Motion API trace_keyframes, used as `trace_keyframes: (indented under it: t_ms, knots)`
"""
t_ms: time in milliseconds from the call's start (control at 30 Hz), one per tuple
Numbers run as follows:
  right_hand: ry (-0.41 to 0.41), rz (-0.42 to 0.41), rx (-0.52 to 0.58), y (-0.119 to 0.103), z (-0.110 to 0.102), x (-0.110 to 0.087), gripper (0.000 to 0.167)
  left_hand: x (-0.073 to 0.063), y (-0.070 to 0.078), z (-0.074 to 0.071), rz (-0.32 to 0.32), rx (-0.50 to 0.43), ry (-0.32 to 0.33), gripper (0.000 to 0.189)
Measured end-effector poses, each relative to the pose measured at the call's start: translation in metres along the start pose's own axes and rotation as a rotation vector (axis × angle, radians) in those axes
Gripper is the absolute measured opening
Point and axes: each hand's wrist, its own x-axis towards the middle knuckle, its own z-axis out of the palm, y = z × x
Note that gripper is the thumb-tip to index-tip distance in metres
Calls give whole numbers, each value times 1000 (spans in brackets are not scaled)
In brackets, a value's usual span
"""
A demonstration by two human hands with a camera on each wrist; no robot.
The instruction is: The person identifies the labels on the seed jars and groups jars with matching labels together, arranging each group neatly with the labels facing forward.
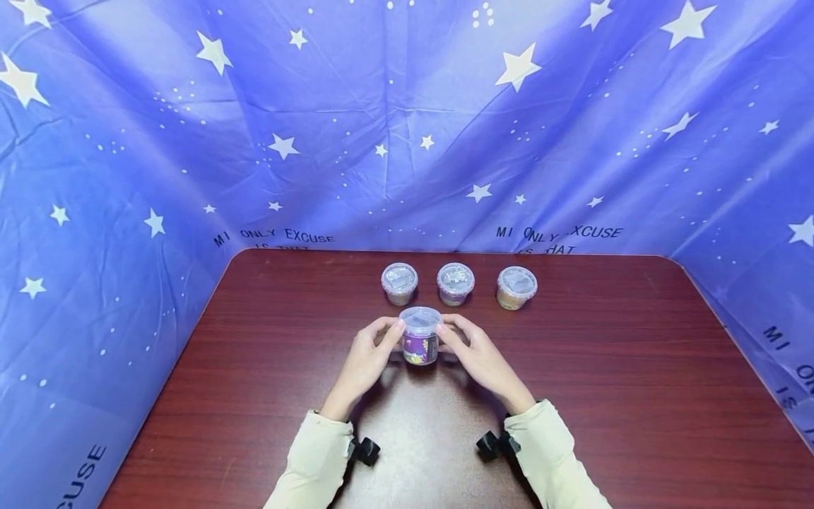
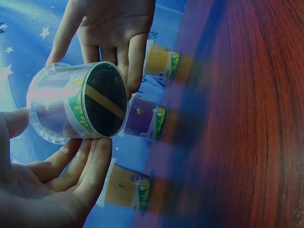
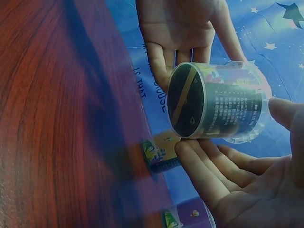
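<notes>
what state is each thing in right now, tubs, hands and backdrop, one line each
Held tub: lid on, roughly upright, lifted off the table
Left rear tub: lid on, standing upright
Middle rear tub: lid on, standing upright
Right rear tub: lid on, standing upright
Left hand: gripping the held tub's left side
Right hand: gripping its right side
Backdrop: hanging, creased
</notes>
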Motion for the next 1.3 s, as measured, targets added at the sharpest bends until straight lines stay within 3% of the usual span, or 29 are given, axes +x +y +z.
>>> trace_keyframes:
  t_ms: [133, 967, 1300]
  knots:
    - [4, 29, 29, 0, 0, 0, 45, 7, -19, 2, 8, -12, 4, 31]
    - [58, 21, 96, 5, 2, 1, 37, 6, -18, 6, -9, -88, -54, 35]
    - [98, 31, 100, 4, 3, 1, 32, 3, -14, 10, -26, 15, -56, 40]
